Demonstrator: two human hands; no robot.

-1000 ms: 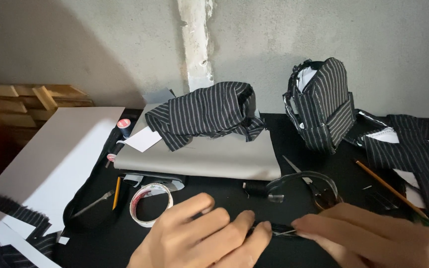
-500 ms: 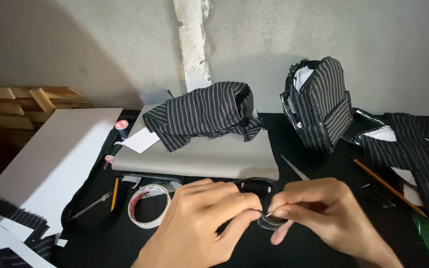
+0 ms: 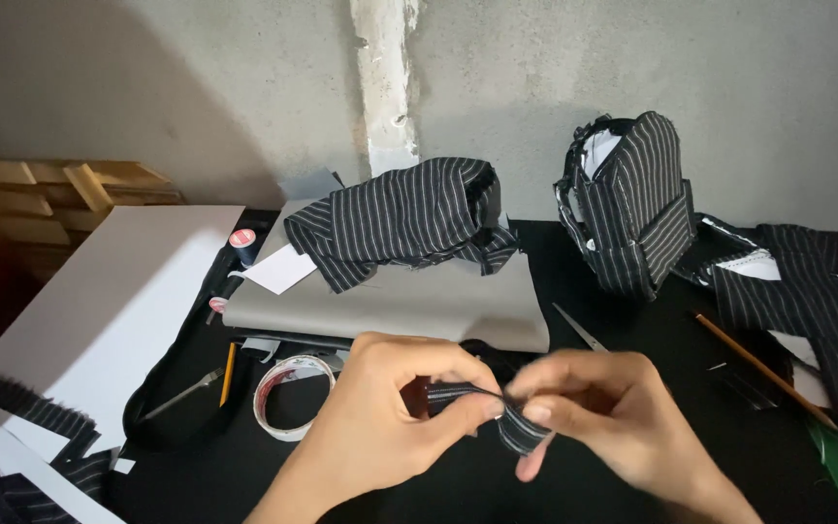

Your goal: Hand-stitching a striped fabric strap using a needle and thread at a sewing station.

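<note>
Over table point(image 3: 632, 495), strip point(image 3: 477, 403) lies crosswise.

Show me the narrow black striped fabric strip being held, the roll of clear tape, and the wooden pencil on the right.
Narrow black striped fabric strip point(image 3: 519, 433), head view, on its folded loop.
Roll of clear tape point(image 3: 262, 408), head view, on its left rim.
Wooden pencil point(image 3: 758, 367), head view, on mid-shaft.

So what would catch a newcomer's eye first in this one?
First, the two hands low in the middle: the left hand and right hand pinch a narrow striped fabric strip between them. Behind them a crumpled pinstripe cloth lies on a grey board, and a small pinstripe bag stands upright to the right, near the wall.
</note>
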